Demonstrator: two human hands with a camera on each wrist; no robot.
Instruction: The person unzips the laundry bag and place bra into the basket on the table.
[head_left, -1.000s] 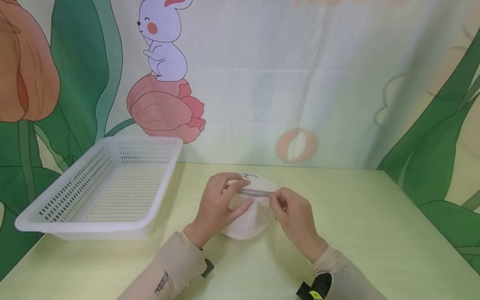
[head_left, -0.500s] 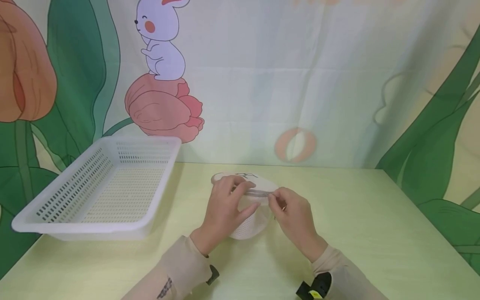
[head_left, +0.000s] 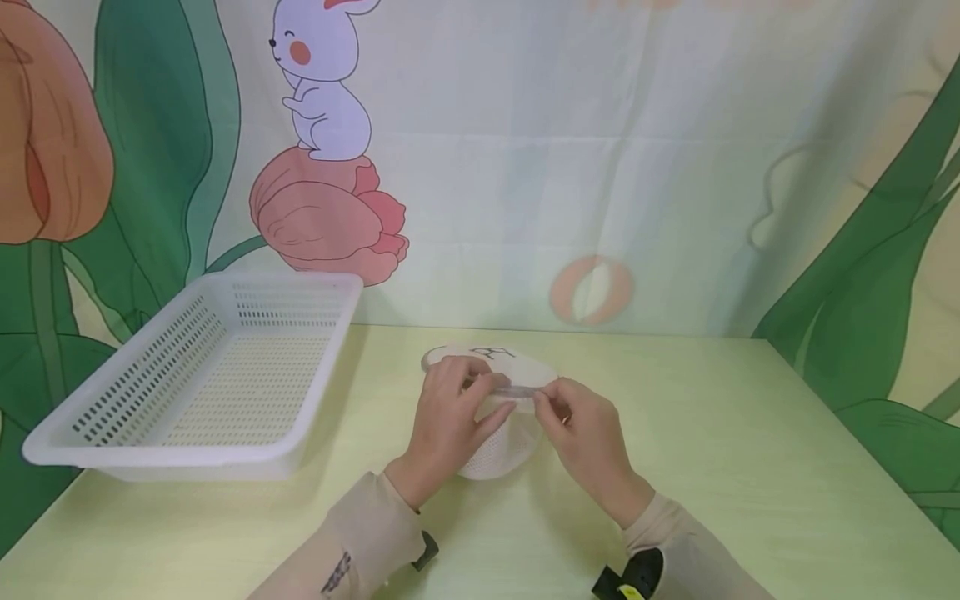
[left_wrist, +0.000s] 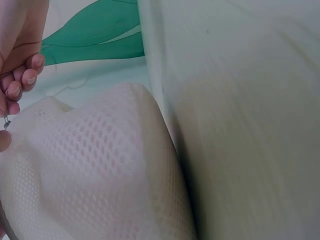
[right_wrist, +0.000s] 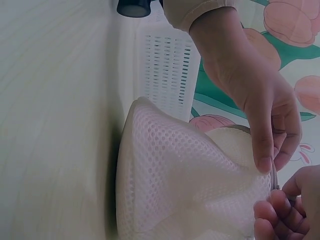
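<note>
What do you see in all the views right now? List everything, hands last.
Table: 1, pale yellow-green, below the hands
Mesh bag: 1, off-white, dark line print on its upper side, between the hands
Zipper: 1, grey, along the mesh bag
Basket: 1, white, slotted, left side of the table
Backdrop: 1, pale, behind the table
Rabbit print: 1 in the head view, white, upper left of the backdrop
Black devices: 2, one at each wrist
Sleeves: 2, beige, one per arm
Left hand: 1, pinching the zipper edge
Right hand: 1, pinching the zipper's right part
</note>
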